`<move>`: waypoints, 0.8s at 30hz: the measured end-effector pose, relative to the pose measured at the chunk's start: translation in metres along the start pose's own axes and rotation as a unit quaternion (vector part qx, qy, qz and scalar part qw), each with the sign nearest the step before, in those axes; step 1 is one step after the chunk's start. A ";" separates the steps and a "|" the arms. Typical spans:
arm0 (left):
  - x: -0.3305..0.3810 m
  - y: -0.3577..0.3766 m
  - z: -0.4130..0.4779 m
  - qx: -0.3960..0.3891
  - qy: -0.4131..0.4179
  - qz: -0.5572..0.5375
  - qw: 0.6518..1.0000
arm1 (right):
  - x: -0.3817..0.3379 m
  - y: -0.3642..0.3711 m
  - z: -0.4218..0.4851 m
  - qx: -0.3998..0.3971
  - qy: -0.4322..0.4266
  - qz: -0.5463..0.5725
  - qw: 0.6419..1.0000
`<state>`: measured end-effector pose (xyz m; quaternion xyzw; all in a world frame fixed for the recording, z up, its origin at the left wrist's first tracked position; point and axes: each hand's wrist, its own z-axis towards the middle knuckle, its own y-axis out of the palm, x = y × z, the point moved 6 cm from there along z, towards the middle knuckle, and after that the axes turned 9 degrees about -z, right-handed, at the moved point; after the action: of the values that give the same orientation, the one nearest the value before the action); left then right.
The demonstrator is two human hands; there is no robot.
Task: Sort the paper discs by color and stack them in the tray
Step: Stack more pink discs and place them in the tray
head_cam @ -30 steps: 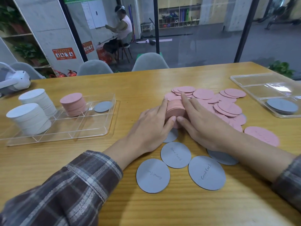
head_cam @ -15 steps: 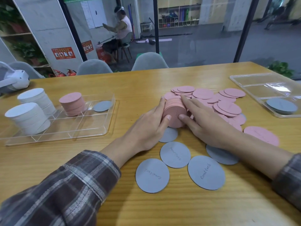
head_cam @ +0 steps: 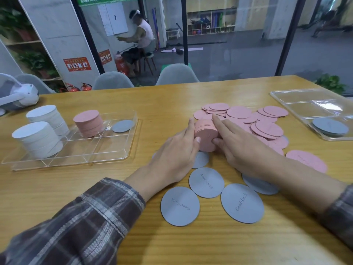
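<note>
Gripping pink stack (head_cam: pixel 205 131), left hand (head_cam: pixel 175 157) and right hand (head_cam: pixel 240 148) (each pinching it thumb-to-fingers); tipped, axis leaning toward wearer

Behind the wooden desk (head_cam: pixel 191 245) stand grey shell chairs (head_cam: pixel 176 74), and behind those a glass wall with black posts (head_cam: pixel 184 35). Beyond the desk's left end, a concrete pillar (head_cam: pixel 57 31) carries a red notice (head_cam: pixel 77 64), with fire extinguishers (head_cam: pixel 86 86) at its foot. Far past the desk are a grey floor (head_cam: pixel 238 58) and cubby shelves (head_cam: pixel 211 22).

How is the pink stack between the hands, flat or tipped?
Tipped: the pink stack faces the camera, gripped by left hand and right hand.
</note>
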<state>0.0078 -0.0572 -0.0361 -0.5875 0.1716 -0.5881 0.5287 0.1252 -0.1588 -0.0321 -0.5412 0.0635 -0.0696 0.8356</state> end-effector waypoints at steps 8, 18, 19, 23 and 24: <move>-0.003 0.000 0.001 0.014 -0.004 -0.029 0.999 | -0.002 0.000 -0.001 -0.018 -0.009 0.023 1.000; -0.017 -0.018 0.006 0.040 0.040 -0.170 0.984 | 0.006 -0.009 -0.002 -0.047 0.026 0.132 0.990; -0.018 -0.019 0.007 0.042 0.040 -0.182 0.982 | 0.008 -0.010 -0.001 -0.038 0.035 0.149 0.987; -0.022 -0.029 0.007 0.090 0.014 -0.245 0.965 | 0.013 -0.014 0.002 -0.014 0.071 0.250 0.965; -0.024 -0.033 0.006 0.101 0.001 -0.262 0.960 | 0.013 -0.014 0.003 -0.016 0.078 0.285 0.955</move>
<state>-0.0063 -0.0222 -0.0197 -0.5546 -0.0485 -0.7211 0.4125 0.1377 -0.1639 -0.0183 -0.5069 0.2811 0.1303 0.8044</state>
